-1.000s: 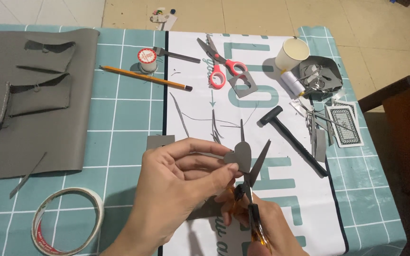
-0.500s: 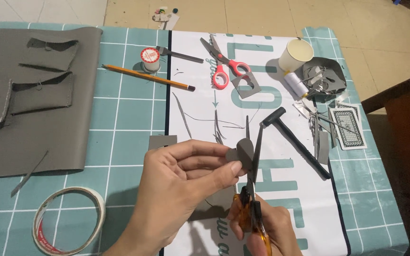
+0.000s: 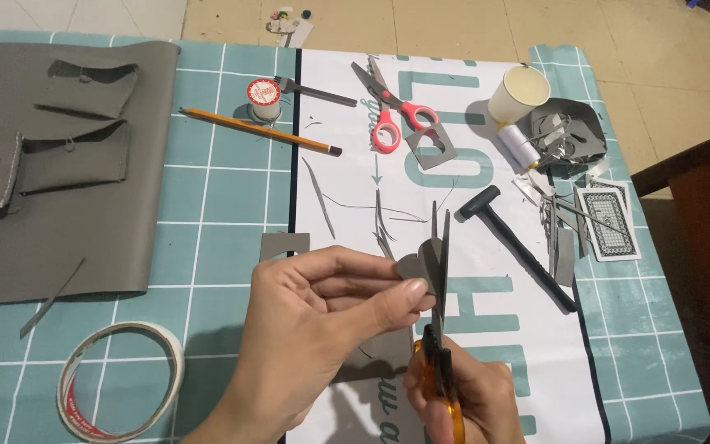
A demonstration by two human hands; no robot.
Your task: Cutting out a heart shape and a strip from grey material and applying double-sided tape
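My left hand [image 3: 322, 329] pinches a small rounded piece of grey leather [image 3: 417, 265] between thumb and fingers, just above the white sheet. My right hand [image 3: 470, 403] grips orange-handled scissors [image 3: 441, 329] at the bottom edge of the view. Their dark blades point away from me and are nearly closed on the right edge of the grey piece. The lower part of the piece is hidden behind my left thumb.
A large grey leather sheet [image 3: 59, 164] lies at left, with a tape roll [image 3: 121, 390] below it. On the mat lie a pencil [image 3: 256, 131], a thread spool [image 3: 263, 99], red-handled scissors [image 3: 392, 111], a paper cup [image 3: 518, 92], a black hammer [image 3: 519, 247], a card [image 3: 608, 222] and grey scraps.
The scissor blades have closed from a wide V to nearly shut on the grey piece. Both hands stayed in about the same place.
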